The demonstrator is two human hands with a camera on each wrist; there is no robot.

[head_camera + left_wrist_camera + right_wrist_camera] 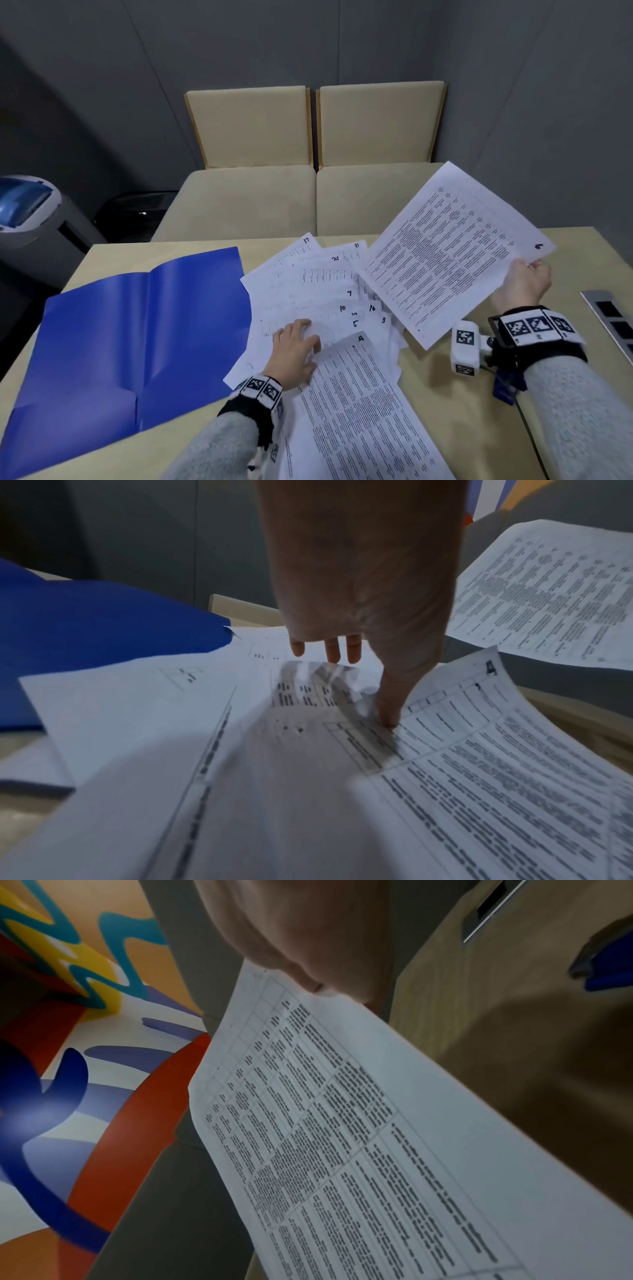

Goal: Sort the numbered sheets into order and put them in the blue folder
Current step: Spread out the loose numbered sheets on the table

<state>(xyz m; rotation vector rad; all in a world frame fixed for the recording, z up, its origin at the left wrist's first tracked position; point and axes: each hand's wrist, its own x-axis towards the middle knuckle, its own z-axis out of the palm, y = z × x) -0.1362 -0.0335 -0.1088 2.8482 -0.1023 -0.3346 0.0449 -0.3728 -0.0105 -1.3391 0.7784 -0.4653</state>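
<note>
The blue folder (137, 342) (85, 642) lies open and flat on the left of the table. A loose pile of numbered sheets (325, 291) is fanned out in the middle, with handwritten numbers at the corners. My left hand (308, 334) (363, 685) rests on this pile with straight fingers. Its thumb presses at the edge of sheet 4 (359, 394) (479, 750), which curls up beside it. My right hand (527, 270) (318, 985) pinches one printed sheet (452, 253) (359, 1137) (555, 596) by its corner and holds it tilted above the table's right side.
Two beige chairs (246, 205) (376, 198) stand against the table's far edge. A grey bin with a blue lid (27, 212) is on the floor at the left. A metal socket panel (609, 315) is set into the light wooden table (445, 394) at the right.
</note>
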